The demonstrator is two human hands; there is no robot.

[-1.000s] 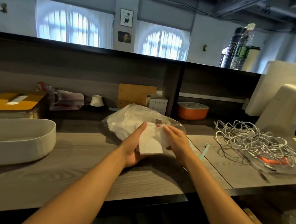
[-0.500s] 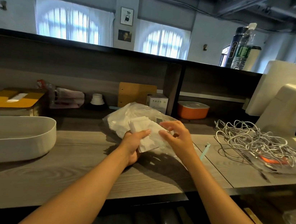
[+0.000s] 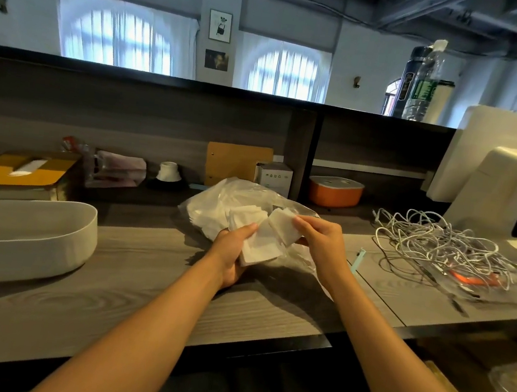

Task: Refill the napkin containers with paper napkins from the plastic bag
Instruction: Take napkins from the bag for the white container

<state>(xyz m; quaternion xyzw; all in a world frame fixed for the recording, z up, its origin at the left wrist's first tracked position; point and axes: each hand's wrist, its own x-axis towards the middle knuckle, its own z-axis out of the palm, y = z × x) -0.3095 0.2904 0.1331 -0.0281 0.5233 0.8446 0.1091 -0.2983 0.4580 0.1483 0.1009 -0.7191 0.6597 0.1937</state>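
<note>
Near the middle of the frame the left hand (image 3: 232, 251) grips a stack of white napkins (image 3: 259, 245), thumb lying across the top sheet and the fingers curled underneath, out of sight. The right hand (image 3: 321, 242) pinches a smaller bunch of napkins (image 3: 284, 225) between thumb and bent fingers, just to the right of the stack and overlapping its upper corner. The stack's long side runs from lower left up toward upper right, its flat face tilted toward the camera.

Both bunches are held just above the wooden counter (image 3: 147, 280), in front of the clear plastic bag (image 3: 216, 203), which lies crumpled at centre with more napkins inside; how many cannot be made out through the film.

At the left edge sits an oval white container (image 3: 24, 244), its open top facing up and its left end cut off by the frame. A tangle of white cables (image 3: 441, 246) lies at right.
</note>
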